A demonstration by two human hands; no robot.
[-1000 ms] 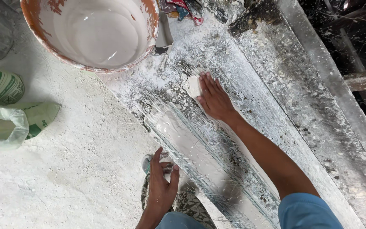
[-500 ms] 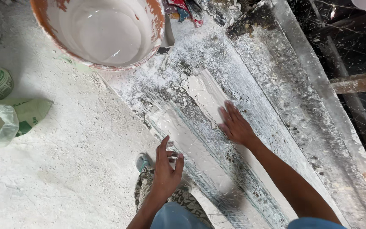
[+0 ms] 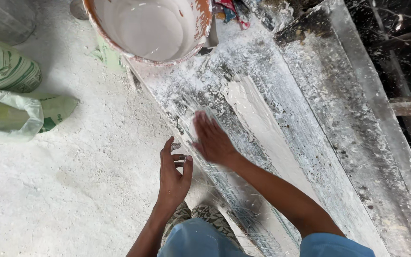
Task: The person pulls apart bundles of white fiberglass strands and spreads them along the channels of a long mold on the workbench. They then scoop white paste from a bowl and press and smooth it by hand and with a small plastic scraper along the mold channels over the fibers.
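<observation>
Since half a second ago my right hand [image 3: 213, 141] has slid toward seven o'clock along the plaster-coated strip [image 3: 262, 123], fingers flat, gripping nothing. My left hand [image 3: 173, 176] hovers loosely open, seemingly empty. At twelve o'clock sits the bucket [image 3: 200, 26].

Bare dusty floor [image 3: 72, 190] left of the left hand [image 3: 173, 178], bucket [image 3: 151, 28] blocking the far end of the plastered mould [image 3: 262, 123], sacks [image 3: 10, 95] crowding the far left edge
</observation>
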